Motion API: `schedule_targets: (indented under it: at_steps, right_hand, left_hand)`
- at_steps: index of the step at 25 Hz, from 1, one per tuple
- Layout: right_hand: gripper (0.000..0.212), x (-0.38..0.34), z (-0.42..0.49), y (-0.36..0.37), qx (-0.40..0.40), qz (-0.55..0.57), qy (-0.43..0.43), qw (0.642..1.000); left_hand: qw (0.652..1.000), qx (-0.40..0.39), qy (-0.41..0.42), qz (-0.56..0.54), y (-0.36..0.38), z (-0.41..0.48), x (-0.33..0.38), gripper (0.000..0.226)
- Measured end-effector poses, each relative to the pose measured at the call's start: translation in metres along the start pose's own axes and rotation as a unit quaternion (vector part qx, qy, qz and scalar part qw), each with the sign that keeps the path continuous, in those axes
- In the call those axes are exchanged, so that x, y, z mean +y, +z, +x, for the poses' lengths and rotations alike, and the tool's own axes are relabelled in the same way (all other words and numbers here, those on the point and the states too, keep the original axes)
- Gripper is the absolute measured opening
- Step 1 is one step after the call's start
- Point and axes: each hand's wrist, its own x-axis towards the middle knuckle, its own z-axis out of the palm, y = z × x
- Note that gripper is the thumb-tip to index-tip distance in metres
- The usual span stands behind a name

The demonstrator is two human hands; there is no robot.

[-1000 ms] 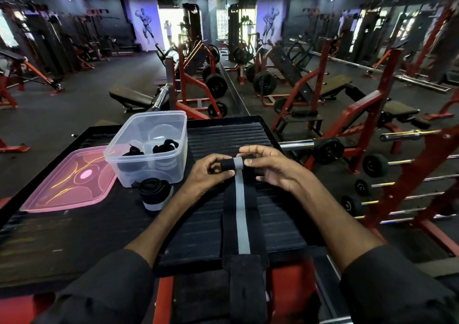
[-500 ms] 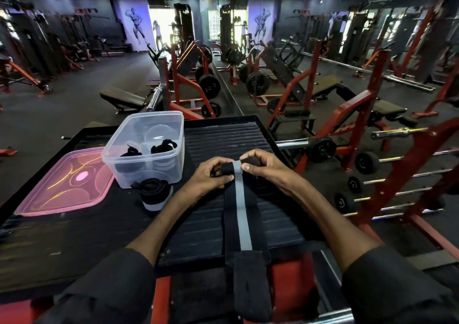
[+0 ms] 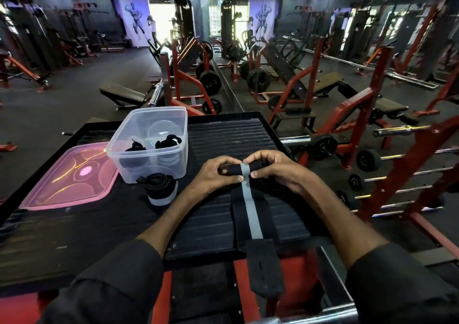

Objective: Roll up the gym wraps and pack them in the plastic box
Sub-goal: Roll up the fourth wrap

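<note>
Wrap (image 3: pixel 249 207) roll pinched between left hand (image 3: pixel 216 174) and right hand (image 3: pixel 275 168).

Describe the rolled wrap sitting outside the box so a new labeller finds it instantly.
On the black ribbed platform, find the clear plastic box; the rolled wrap stands just in front of its near wall, right of the pink lid. It is the only finished roll outside the box: black with a grey band low down, unlike the long striped wrap lying mostly flat to its right.

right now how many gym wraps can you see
4 wraps: two in the box, one rolled beside it, one partly rolled in the hands. More may be hidden.
</note>
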Motion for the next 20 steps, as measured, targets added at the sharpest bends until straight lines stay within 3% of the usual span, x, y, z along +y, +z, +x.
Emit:
schedule_targets:
  at_steps: [3,6,8,10,13,15,20]
  right_hand:
    - [0.030,-0.005,0.000,0.001,0.013,0.079,0.079,0.994]
    - [0.029,0.001,0.000,0.002,-0.006,-0.038,0.103,0.994]
    - [0.032,0.005,-0.002,0.003,-0.027,-0.069,0.085,0.994]
    - [0.033,0.003,-0.007,0.005,0.001,-0.049,0.052,0.997]
    - [0.035,-0.001,-0.014,0.009,0.022,-0.026,0.001,0.999]
    - [0.037,0.000,-0.014,0.009,0.023,-0.021,-0.026,0.999]
    - [0.041,0.001,-0.015,0.007,0.026,-0.017,-0.071,0.997]
  left_hand:
    - [0.999,0.017,0.025,0.011,0.001,-0.002,0.002,0.040]
    - [0.998,0.038,0.046,0.024,0.003,-0.004,0.003,0.041]
    - [0.997,0.042,0.061,0.038,0.006,-0.005,0.004,0.043]
    - [0.999,0.023,0.042,0.009,0.005,-0.005,0.004,0.043]
    - [0.989,-0.055,-0.063,-0.119,0.000,-0.009,0.014,0.035]
    - [0.980,-0.060,-0.104,-0.158,-0.003,-0.010,0.015,0.037]
    - [0.991,-0.068,-0.080,-0.088,0.003,-0.010,0.013,0.039]
